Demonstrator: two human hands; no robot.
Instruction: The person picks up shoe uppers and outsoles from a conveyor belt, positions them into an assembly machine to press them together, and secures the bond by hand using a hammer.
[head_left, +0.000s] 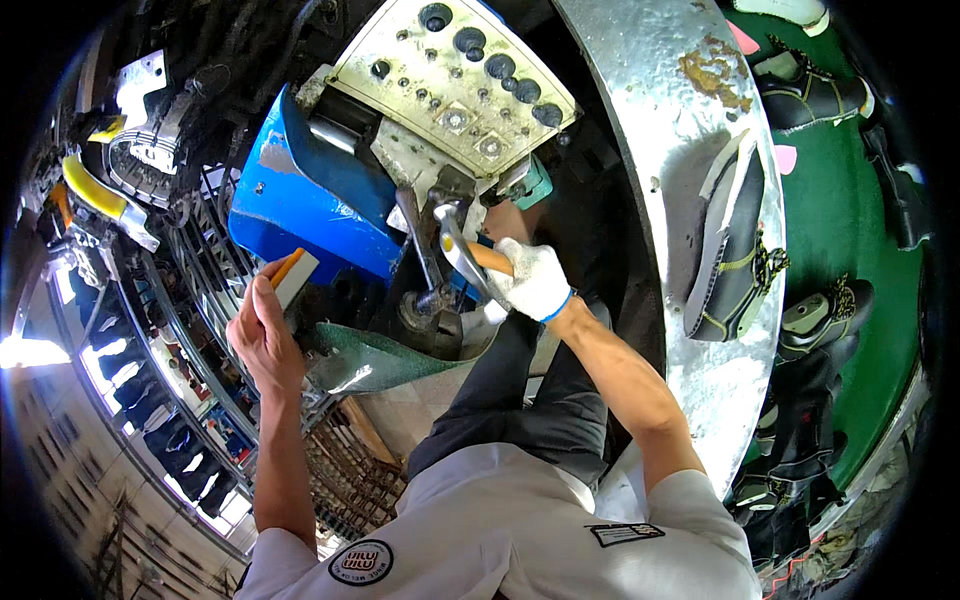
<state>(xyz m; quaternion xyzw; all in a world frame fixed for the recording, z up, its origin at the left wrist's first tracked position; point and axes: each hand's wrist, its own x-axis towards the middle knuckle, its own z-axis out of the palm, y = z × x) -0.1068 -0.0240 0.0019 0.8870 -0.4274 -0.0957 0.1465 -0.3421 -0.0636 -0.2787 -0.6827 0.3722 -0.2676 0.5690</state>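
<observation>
My right hand (pixel 533 281), in a white glove, is closed around the wooden handle of a hammer (pixel 490 258). The hammer's curved metal head lies beside a metal post and lever (pixel 420 245) of the machine in front of me. My bare left hand (pixel 265 335) is raised at the left, its thumb and fingers pinching a small flat block (pixel 292 278), pale with an orange side. Behind that block stands the machine's blue metal cover (pixel 310 205). Below the post, a green curved guard (pixel 375 365) runs near my knees.
A worn control panel (pixel 455 80) with several dark knobs tops the machine. To the right, a curved metal ledge (pixel 690 130) bears a dark shoe upper (pixel 730 245). Beyond it, a green surface (pixel 890 335) carries several dark shoes. Metal racks (pixel 195 310) stand at the left.
</observation>
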